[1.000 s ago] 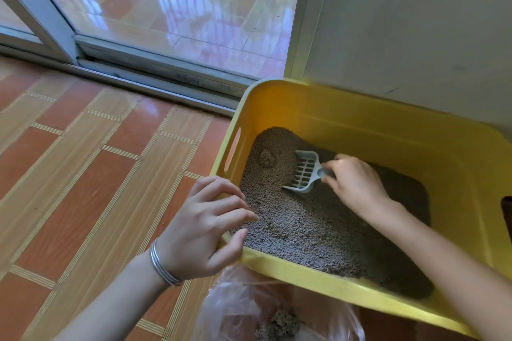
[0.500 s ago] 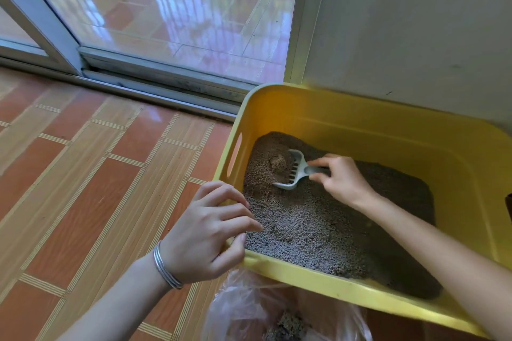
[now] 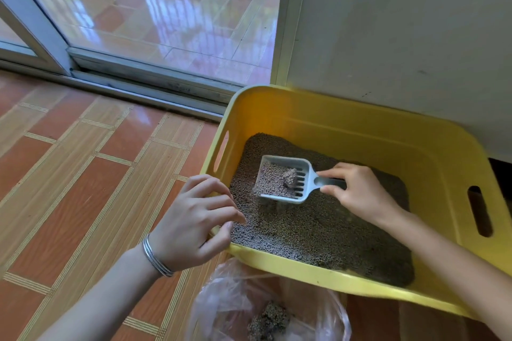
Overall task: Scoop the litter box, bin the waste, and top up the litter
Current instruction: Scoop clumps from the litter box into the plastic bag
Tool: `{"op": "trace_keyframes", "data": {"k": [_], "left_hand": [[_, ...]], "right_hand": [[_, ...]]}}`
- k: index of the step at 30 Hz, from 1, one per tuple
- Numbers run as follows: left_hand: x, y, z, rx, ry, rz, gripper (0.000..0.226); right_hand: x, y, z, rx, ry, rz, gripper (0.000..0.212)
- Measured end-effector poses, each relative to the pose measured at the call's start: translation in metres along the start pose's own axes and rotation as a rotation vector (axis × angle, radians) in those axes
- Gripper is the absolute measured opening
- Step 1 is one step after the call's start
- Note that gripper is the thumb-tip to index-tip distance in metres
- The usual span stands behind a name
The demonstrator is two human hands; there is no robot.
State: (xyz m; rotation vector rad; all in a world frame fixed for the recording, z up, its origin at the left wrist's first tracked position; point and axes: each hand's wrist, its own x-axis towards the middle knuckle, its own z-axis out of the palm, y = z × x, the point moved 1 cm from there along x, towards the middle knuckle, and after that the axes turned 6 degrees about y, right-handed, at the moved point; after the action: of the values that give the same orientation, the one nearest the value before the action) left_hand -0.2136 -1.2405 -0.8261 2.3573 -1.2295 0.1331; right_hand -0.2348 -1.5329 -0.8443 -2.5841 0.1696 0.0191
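Between thumb and fingers of the right hand (image 3: 360, 194) sits the handle of the scoop (image 3: 285, 178), pinched firmly, its slotted bowl lifted just clear of the litter (image 3: 318, 227) and carrying a heap of loose grains with one grey clump (image 3: 290, 176) lodged by the slots. Over at the near-left corner of the box (image 3: 360, 130), the left hand (image 3: 194, 219) hovers with fingers loosely curled and gripping nothing, fingertips just over the rim; whether they touch it, hard to say. Silver bangles (image 3: 156, 256) ring that wrist. Below the front wall waits the bag (image 3: 221, 299), mouth open, earlier waste already lying inside. So we're mid-scoop, by my reading: sifting comes next, a gentle shake so clean grains drop through the slots, then a level carry over the front rim to the bag without spilling. Topping up hasn't started.
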Motion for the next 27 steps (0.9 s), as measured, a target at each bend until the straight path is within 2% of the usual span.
{"op": "trace_keyframes", "data": {"k": [8,16,27], "left_hand": [[-0.002,0.002,0.001,0.02,0.039,-0.008,0.033],[-0.003,0.001,0.002,0.031,0.042,-0.001,0.034],[-0.005,0.004,0.002,0.049,0.088,0.001,0.037]], "right_hand": [[-0.009,-0.002,-0.006,0.019,0.069,-0.014,0.032],[-0.025,0.006,0.003,-0.017,0.015,-0.009,0.033],[-0.039,0.01,-0.004,-0.059,0.05,0.001,0.032]]}}
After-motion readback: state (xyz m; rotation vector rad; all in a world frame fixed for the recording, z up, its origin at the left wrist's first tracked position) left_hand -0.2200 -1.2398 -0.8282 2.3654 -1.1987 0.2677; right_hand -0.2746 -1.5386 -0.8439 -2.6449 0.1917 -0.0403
